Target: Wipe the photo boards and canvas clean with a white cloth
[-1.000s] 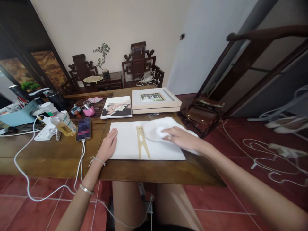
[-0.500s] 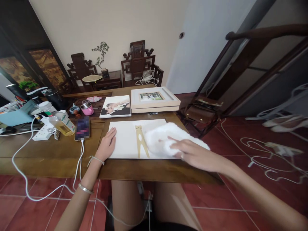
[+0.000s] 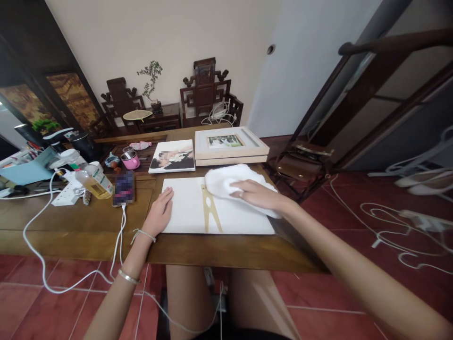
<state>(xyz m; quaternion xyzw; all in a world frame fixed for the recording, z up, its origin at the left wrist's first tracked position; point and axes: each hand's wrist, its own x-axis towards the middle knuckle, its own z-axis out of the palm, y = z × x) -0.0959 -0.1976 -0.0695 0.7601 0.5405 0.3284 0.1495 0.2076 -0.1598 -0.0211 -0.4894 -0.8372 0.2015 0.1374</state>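
Note:
A white rectangular panel (image 3: 184, 208) lies flat on the wooden table, with a gold A-shaped piece (image 3: 208, 210) down its middle. My left hand (image 3: 161, 212) rests on the panel's left edge, fingers stretched out and holding nothing. In my right hand (image 3: 256, 193) is a bunched white cloth (image 3: 221, 178), pressed onto the upper right part of the panel. The cloth covers that corner and reaches past the panel's right edge. Its folds hide some of my fingertips.
Behind the panel lie a photo print block (image 3: 173, 157) and stacked pale frames (image 3: 231, 153). To the left are a phone (image 3: 123, 189) on a charging cable, a bottle (image 3: 95, 182), a pink cup (image 3: 130, 159) and a power strip (image 3: 65, 194). The wooden table (image 3: 226, 250) ends close to my legs.
My right hand has moved the cloth up and to the left, away from the panel's lower right, baring that corner. My left hand stays in place on the panel.

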